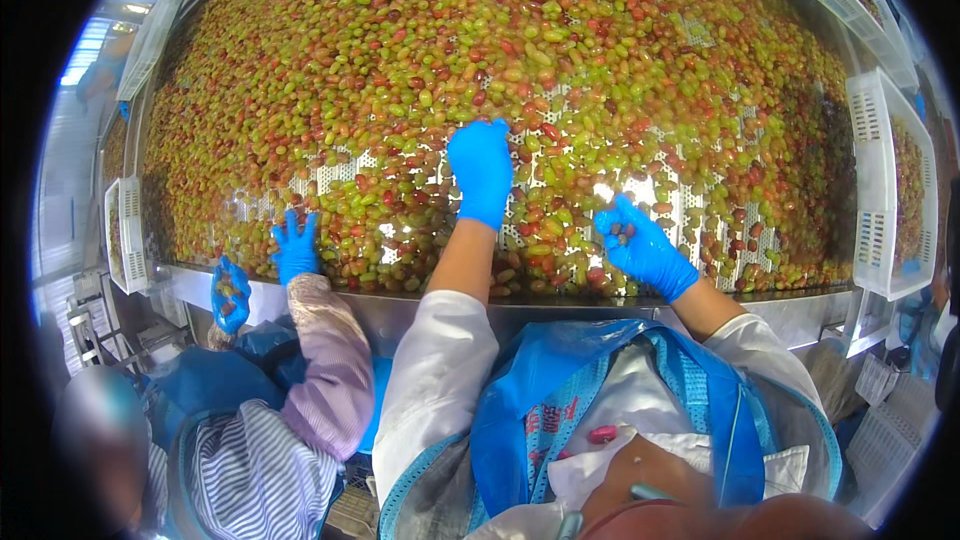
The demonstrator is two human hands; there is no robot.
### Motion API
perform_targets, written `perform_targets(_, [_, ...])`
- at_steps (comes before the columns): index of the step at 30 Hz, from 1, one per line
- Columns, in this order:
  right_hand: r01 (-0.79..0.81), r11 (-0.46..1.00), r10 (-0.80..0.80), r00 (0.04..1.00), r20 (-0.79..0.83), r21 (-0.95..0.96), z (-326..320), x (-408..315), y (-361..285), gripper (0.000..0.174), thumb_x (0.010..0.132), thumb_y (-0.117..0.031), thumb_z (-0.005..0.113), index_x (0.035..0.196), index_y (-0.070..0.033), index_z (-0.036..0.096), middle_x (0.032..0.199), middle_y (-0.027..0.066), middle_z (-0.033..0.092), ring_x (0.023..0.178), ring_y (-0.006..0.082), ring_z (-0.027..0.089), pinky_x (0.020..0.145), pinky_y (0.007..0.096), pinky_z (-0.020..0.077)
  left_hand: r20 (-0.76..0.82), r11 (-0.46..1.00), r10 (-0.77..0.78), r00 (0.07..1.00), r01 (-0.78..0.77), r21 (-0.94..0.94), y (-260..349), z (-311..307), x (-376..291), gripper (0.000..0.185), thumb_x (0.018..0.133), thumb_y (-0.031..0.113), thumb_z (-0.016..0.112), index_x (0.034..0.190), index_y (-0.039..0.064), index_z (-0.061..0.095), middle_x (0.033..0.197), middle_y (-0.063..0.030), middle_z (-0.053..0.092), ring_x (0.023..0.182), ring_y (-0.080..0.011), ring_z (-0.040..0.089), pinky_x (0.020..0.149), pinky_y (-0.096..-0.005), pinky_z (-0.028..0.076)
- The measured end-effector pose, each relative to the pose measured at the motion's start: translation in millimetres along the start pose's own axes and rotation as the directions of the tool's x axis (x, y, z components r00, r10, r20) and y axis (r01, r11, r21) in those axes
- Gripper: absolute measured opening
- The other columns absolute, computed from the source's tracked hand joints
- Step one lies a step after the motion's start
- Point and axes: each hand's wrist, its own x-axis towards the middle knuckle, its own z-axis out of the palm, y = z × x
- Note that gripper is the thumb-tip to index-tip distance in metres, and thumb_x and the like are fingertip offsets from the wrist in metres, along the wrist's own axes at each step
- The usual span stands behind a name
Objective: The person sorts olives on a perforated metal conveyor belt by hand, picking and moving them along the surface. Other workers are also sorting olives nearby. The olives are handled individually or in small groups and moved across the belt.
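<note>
Small oval fruits (pixel 352 97), grape-like and green to red, cover a wide perforated metal sorting table (pixel 334 174). My left hand (pixel 480 172), in a blue glove, reaches in over the fruits near the middle. Its fingers are curled away from view, so whether they grip a fruit is hidden. Closer to the near edge, my right hand (pixel 649 247), also gloved in blue, is turned partly palm up. Its curled fingers hold a few dark brownish fruits (pixel 617 232). Bare perforated metal shows between the scattered fruits around this hand.
At my left a co-worker's gloved hand (pixel 295 246) spreads over the fruits; their other hand (pixel 229 295) cups some. White plastic crates (pixel 874 187) holding fruit line the right side. Another crate (pixel 133 232) hangs at the left end. The table's metal edge (pixel 585 315) runs before my apron.
</note>
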Motion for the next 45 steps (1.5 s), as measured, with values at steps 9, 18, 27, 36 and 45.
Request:
perform_targets(9, [-0.022,0.988,0.026,0.999,-0.027,0.155,60.4,-14.0,-8.2,0.05,0.104,-0.046,0.051,0.128,-0.003,0.06,0.115,0.0081,0.065,0.096,0.0174,0.062,0.076,0.0289,0.0552,0.199,0.984,0.171,0.965,-0.158,-0.081,32.7,-40.8,22.4,0.011,0.073,0.022,0.071,0.074,0.013,0.077,0.072,-0.0141,0.067,0.072,-0.0336,0.068,0.062,-0.0448,0.052])
perform_targets(18, [-0.051,0.919,0.044,0.999,0.025,0.39,59.6,-4.6,4.7,0.035,0.101,-0.042,0.06,0.101,-0.008,0.063,0.094,0.0036,0.065,0.072,0.0154,0.058,0.055,0.0256,0.0479,-0.104,0.741,-0.094,0.99,0.0,-0.671,35.3,-50.5,-29.2,0.047,0.086,0.027,0.077,0.123,0.001,0.066,0.128,-0.0221,0.063,0.121,-0.0388,0.059,0.103,-0.0477,0.047])
perform_targets(27, [-0.035,0.975,0.045,0.998,0.039,-0.219,70.3,32.2,13.3,0.04,0.102,-0.038,0.06,0.122,-0.004,0.065,0.108,0.0043,0.068,0.076,0.0093,0.055,0.059,0.0225,0.0464,-0.269,0.98,-0.077,0.96,0.022,-0.199,-56.0,21.9,90.2,0.059,0.093,0.037,0.067,0.132,-0.006,0.059,0.136,-0.025,0.058,0.128,-0.0413,0.053,0.109,-0.0491,0.04])
perform_targets(36, [-0.094,0.865,0.116,0.993,0.015,-0.493,124.7,48.9,-12.1,0.035,0.104,-0.03,0.053,0.13,-0.01,0.066,0.092,0.0011,0.063,0.075,0.0064,0.053,0.062,0.0186,0.0458,-0.216,0.879,0.325,0.921,-0.378,-0.291,31.3,44.3,217.3,0.027,0.096,0.027,0.057,0.1,0.004,0.069,0.104,-0.0187,0.068,0.096,-0.039,0.063,0.085,-0.0487,0.05])
perform_targets(45, [0.125,0.871,-0.118,0.992,0.045,-0.475,123.8,34.8,-5.8,0.035,0.106,-0.024,0.05,0.132,-0.005,0.063,0.104,0.0026,0.066,0.08,0.0055,0.057,0.065,0.018,0.0472,0.105,0.857,0.514,0.851,-0.506,-0.093,31.9,85.6,214.0,0.02,0.092,0.016,0.056,0.087,0.008,0.073,0.085,-0.0154,0.072,0.074,-0.0305,0.07,0.061,-0.0425,0.055])
